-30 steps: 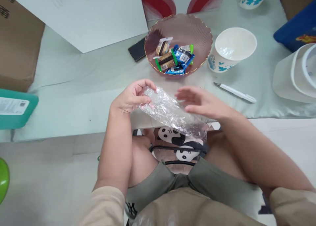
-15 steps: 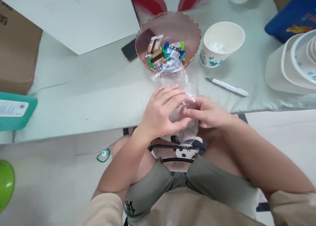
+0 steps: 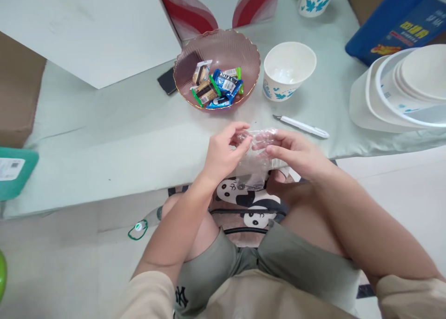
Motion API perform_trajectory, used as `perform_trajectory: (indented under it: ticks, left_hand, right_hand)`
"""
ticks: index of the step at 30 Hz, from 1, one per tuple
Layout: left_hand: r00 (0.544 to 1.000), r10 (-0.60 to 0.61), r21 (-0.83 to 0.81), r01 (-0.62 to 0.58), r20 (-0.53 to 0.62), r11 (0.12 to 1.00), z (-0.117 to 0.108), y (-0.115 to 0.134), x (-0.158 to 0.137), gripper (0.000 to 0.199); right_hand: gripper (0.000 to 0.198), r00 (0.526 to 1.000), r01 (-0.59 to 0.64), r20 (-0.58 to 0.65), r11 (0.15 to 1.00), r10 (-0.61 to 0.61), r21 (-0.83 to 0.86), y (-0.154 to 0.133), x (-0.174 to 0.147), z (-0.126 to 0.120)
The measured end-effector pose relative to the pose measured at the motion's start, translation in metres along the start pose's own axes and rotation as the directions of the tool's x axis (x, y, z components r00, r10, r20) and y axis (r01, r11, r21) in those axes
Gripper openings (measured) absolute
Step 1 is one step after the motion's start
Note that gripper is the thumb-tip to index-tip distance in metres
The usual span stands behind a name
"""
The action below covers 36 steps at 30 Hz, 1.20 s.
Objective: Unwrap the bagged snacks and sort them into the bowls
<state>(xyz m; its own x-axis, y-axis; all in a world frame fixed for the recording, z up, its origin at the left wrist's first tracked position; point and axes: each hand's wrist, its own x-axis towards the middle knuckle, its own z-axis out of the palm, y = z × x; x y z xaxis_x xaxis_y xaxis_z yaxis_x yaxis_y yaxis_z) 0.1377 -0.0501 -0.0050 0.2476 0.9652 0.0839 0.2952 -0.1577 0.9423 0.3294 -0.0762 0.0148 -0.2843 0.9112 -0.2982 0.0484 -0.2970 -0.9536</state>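
A clear plastic bag hangs between my hands at the table's front edge, above my lap. My left hand pinches its upper left side, thumb against fingers. On the other side, my right hand grips the upper right edge, with some fingers seen through the film. Just beyond them stands a pinkish scalloped bowl with a gold rim. Several wrapped snacks in blue, green and clear wrappers lie in it. A white utility knife lies on the table right of the bag.
A paper cup with clear film inside stands right of the bowl. Stacked white cups sit in a white plastic tub farther right. A white box, a dark phone-like object and a green pack are to the left.
The bag has been drawn back from the bowl's front edge toward me and is now spread between both hands. The camera view has shifted slightly, moving the table items left.
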Motion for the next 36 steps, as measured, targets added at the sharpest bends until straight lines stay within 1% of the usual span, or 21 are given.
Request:
perform_trajectory:
  ticks: [2,4,5,6,8,11,13,15,16,18,20,22,23,25,27,28,30,32,34,35,36]
  left_hand:
    - [0.994,-0.069,-0.053,0.065,-0.081,0.996,-0.001,-0.003,0.005,0.021]
    - [0.983,-0.109,-0.073,0.099,-0.151,0.992,-0.003,-0.004,0.009,0.02]
    - [0.978,-0.117,-0.075,0.105,-0.175,0.992,-0.005,-0.004,0.011,0.02]
    - [0.974,-0.118,-0.076,0.105,-0.192,0.992,-0.006,-0.003,0.012,0.021]
    - [0.971,-0.112,-0.077,0.098,-0.212,0.992,-0.009,-0.004,0.013,0.023]
    - [0.969,-0.104,-0.083,0.087,-0.223,0.993,-0.012,-0.006,0.016,0.025]
    - [0.975,-0.071,-0.08,0.055,-0.211,0.995,-0.014,-0.01,0.018,0.03]
    - [0.986,-0.011,-0.089,-0.004,-0.164,0.996,-0.016,-0.015,0.02,0.039]
    - [0.992,0.019,-0.109,-0.032,-0.122,0.994,-0.017,-0.018,0.021,0.044]
    - [0.998,0.058,-0.182,-0.059,-0.012,0.982,-0.018,-0.023,0.023,0.054]
    - [0.994,0.069,-0.284,-0.043,0.08,0.958,-0.017,-0.028,0.024,0.06]
    - [0.99,0.082,-0.399,-0.028,0.119,0.917,-0.015,-0.03,0.024,0.063]
    - [0.988,0.087,-0.453,-0.02,0.126,0.891,-0.014,-0.03,0.024,0.065]
    - [0.986,0.082,-0.535,0.008,0.145,0.845,-0.011,-0.029,0.024,0.071]
    - [0.982,0.045,-0.561,0.067,0.183,0.825,-0.011,-0.026,0.024,0.076]
    - [0.979,0.018,-0.548,0.098,0.202,0.831,-0.011,-0.024,0.023,0.073]
    - [0.974,-0.044,-0.482,0.149,0.223,0.863,-0.012,-0.021,0.022,0.052]
    - [0.971,-0.105,-0.427,0.19,0.213,0.884,-0.013,-0.018,0.021,0.034]
    - [0.964,-0.167,-0.455,0.246,0.207,0.856,-0.013,-0.015,0.021,0.029]
    - [0.957,-0.2,-0.494,0.279,0.208,0.823,-0.013,-0.014,0.021,0.028]
    - [0.949,-0.234,-0.536,0.313,0.211,0.784,-0.012,-0.012,0.021,0.028]
  right_hand:
    - [0.025,0.987,0.019,-0.161,0.997,-0.032,-0.079,0.002,0.001,-0.002]
    - [0.025,0.935,0.1,-0.314,0.973,-0.164,-0.208,0.003,0.003,-0.002]
    - [0.026,0.905,0.151,-0.345,0.947,-0.248,-0.285,0.003,0.004,-0.002]
    - [0.027,0.883,0.195,-0.34,0.912,-0.323,-0.36,0.003,0.005,-0.001]
    - [0.025,0.875,0.237,-0.275,0.847,-0.399,-0.476,0.005,0.008,0.002]
    - [0.02,0.895,0.215,-0.217,0.803,-0.39,-0.555,0.007,0.014,0.009]
    - [0.016,0.906,0.209,-0.201,0.808,-0.372,-0.55,0.009,0.018,0.012]
    - [0.016,0.909,0.236,-0.189,0.832,-0.372,-0.501,0.008,0.018,0.013]
    - [0.017,0.904,0.259,-0.189,0.844,-0.383,-0.47,0.007,0.018,0.013]
    - [0.021,0.878,0.301,-0.219,0.846,-0.426,-0.44,0.004,0.016,0.013]
    - [0.025,0.834,0.313,-0.278,0.824,-0.476,-0.473,0.003,0.015,0.013]
    - [0.029,0.796,0.33,-0.312,0.804,-0.518,-0.494,0.004,0.015,0.012]
    - [0.03,0.79,0.357,-0.306,0.805,-0.531,-0.475,0.006,0.016,0.012]
    - [0.032,0.79,0.426,-0.286,0.821,-0.542,-0.379,0.012,0.019,0.012]
    - [0.031,0.788,0.459,-0.305,0.841,-0.535,-0.288,0.016,0.023,0.011]
    - [0.03,0.786,0.456,-0.328,0.849,-0.525,-0.266,0.017,0.024,0.011]
    - [0.028,0.785,0.423,-0.372,0.867,-0.496,-0.262,0.017,0.026,0.011]
    - [0.026,0.785,0.374,-0.408,0.882,-0.466,-0.286,0.015,0.027,0.011]
    - [0.021,0.779,0.338,-0.445,0.894,-0.442,-0.295,0.013,0.027,0.011]
    - [0.02,0.785,0.33,-0.453,0.904,-0.422,-0.27,0.012,0.027,0.012]
    - [0.025,0.809,0.321,-0.444,0.922,-0.387,-0.218,0.011,0.027,0.012]
